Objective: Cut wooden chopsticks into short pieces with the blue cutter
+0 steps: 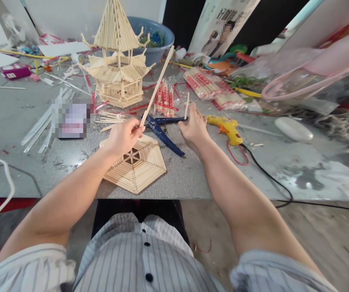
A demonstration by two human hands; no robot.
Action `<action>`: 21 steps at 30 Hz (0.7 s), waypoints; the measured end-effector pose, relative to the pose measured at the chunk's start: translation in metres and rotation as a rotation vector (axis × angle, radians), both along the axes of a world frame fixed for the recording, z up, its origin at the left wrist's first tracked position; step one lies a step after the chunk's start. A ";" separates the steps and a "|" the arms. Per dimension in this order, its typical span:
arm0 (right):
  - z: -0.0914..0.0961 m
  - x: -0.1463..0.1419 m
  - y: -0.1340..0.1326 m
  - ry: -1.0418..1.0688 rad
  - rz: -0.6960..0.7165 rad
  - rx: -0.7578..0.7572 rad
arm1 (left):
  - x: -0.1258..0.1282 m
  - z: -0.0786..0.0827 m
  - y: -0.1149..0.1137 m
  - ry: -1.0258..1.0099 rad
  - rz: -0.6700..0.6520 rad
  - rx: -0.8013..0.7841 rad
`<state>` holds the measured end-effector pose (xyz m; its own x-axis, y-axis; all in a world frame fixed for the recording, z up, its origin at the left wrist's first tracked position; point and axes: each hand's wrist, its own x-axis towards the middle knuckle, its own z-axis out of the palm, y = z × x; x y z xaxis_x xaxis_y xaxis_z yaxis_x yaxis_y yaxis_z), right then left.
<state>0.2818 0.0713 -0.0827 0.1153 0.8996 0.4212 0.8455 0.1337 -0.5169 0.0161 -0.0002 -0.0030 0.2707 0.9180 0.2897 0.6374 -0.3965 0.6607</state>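
Observation:
My left hand (pixel 126 136) is closed around the lower end of a long wooden chopstick (pixel 159 83), which slants up to the right; a shorter piece seems to lie against its base. Between the thumb and fingers of my right hand (pixel 195 125) is a short stick piece (pixel 187 104), held nearly upright. Blue-handled cutters (pixel 165 138) lie between my hands, one handle reaching my right thumb. Under my left wrist rests a flat hexagonal panel of sticks (pixel 145 172) with a dark open centre. Just right of my right hand is a yellow glue gun (pixel 231 127).
A stick-built pagoda (pixel 119 75) stands behind my left hand, before a blue basin (pixel 166 38). Wrapped chopsticks (pixel 206 83) lie at the back. A phone (pixel 74 117) and clear glue sticks (pixel 42 125) are at left. The glue gun's black cord (pixel 266 174) crosses the table edge.

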 end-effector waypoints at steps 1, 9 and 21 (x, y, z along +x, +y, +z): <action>-0.001 -0.001 0.001 0.017 0.023 -0.012 | 0.000 -0.001 0.001 -0.022 -0.006 -0.014; 0.025 -0.016 -0.023 -0.009 0.136 0.084 | 0.002 -0.001 0.006 -0.348 -0.055 -0.293; 0.045 -0.062 -0.068 -0.086 0.786 0.340 | 0.007 0.003 -0.001 -0.446 -0.110 -0.489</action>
<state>0.2194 0.0033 -0.0377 -0.5324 0.5285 0.6613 0.4771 0.8326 -0.2812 0.0234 -0.0013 -0.0004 0.3209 0.9460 -0.0463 0.2343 -0.0319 0.9716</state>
